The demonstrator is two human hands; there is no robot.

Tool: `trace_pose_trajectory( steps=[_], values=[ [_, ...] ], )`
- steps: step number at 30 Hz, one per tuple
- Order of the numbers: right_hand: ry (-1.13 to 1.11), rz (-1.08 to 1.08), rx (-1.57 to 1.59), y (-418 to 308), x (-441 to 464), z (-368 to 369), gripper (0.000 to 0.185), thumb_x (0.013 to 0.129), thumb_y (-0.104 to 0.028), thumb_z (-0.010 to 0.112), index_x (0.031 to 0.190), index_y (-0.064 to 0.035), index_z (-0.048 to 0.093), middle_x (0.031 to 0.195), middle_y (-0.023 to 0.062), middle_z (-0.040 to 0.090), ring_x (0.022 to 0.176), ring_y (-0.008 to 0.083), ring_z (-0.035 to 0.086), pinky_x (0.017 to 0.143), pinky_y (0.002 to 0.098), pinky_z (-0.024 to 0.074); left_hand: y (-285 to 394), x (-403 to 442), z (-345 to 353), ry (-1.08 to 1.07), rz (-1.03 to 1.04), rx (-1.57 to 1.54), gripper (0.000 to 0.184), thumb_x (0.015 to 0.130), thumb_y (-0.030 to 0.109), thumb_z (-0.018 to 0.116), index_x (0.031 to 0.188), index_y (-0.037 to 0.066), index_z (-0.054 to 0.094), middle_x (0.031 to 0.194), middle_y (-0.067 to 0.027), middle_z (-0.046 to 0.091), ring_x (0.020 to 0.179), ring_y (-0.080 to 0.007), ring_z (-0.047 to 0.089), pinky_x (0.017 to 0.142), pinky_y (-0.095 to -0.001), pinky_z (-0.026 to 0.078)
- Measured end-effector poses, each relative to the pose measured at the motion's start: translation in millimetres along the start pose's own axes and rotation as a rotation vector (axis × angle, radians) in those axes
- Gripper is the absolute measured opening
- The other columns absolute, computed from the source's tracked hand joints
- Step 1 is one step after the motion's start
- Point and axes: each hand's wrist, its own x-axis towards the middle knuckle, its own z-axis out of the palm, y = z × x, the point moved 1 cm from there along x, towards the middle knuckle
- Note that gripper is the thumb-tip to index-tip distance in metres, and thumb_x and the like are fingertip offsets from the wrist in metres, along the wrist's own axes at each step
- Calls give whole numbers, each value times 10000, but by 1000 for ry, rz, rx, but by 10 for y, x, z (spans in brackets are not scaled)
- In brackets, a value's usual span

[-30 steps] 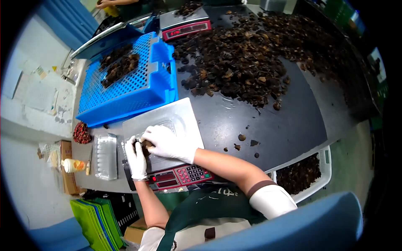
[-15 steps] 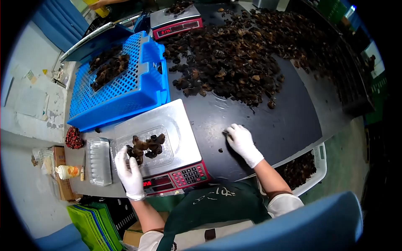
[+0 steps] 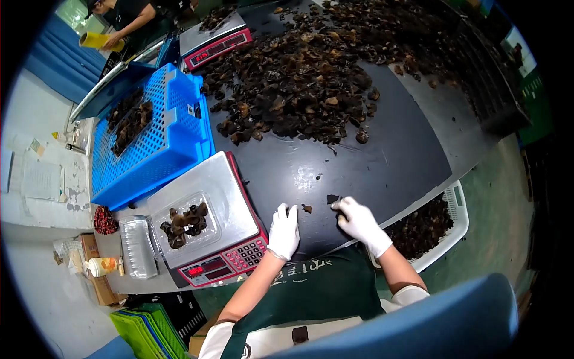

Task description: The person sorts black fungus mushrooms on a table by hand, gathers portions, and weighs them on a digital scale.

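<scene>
My left hand [image 3: 283,232], in a white glove, is over the dark tabletop with its fingertips apart and nothing visible in them. Just right of it lies a small brown fungus piece [image 3: 307,209]. My right hand [image 3: 361,224], also gloved, rests farther right, thumb and forefinger apart. Its forefinger tip is at the edge of a dark fungus piece [image 3: 332,198]. To the left, a clear plastic tray [image 3: 210,234] holding several dark fungus pieces [image 3: 190,220] sits on the steel plate of a red scale [image 3: 241,256].
A large fungus pile [image 3: 299,90] covers the table's back. Blue crates [image 3: 185,140] stand back left, near a second scale [image 3: 218,49]. Stacked clear trays [image 3: 138,246] lie left of the near scale. A white basket [image 3: 459,209] of fungus is below right. Another person [image 3: 134,21] holds a yellow roll [image 3: 95,40].
My left hand has left the tray on the scale and moved right to the tabletop. The fungus in the tray is uncovered. My right hand has moved slightly right, and the view has shifted.
</scene>
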Motion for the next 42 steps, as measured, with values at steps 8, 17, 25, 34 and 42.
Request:
trace_pose_trajectory(
  steps=[8,17,25,34,42],
  values=[
    [-25,103,125,92,-126,223,220,777,-71,652,997,-66,669,861,114,606,705,267,637,660,365,533,-96,11,240,-4,-14,-418,179,847,-24,582,1023,7,579,921,-129,601,839,-311,618,736,-370,532],
    [-134,-384,194,-963,129,150,419,729,-279,801,1100,-169,640,953,51,645,794,257,678,670,336,556,-12,-442,44,-343,-453,-1909,301,1016,205,417,1142,-12,584,1075,-146,644,1000,-296,633,906,-407,536],
    [113,-284,236,-760,276,626,417,772,-1,655,1185,-4,601,1141,205,626,1077,361,615,945,421,491,-476,-644,-1562,579,-300,-1675,218,1005,169,478,901,13,590,840,-92,613,721,-181,584,679,-271,492],
    [-126,-305,-427,-755,643,1411,684,952,-432,517,1463,4,382,1522,203,374,1432,388,303,1183,566,160,-1414,-640,-1960,654,-180,-15,330,885,89,641,1213,52,622,1197,-149,609,1109,-306,564,1012,-413,425],
    [218,549,-730,359,76,2,677,880,-385,611,1406,1,434,1471,206,424,1366,376,360,1139,610,198,-1373,-553,-1770,572,-87,119,413,830,161,693,1228,79,618,1232,-162,569,1172,-353,507,1042,-471,373]
  ],
)
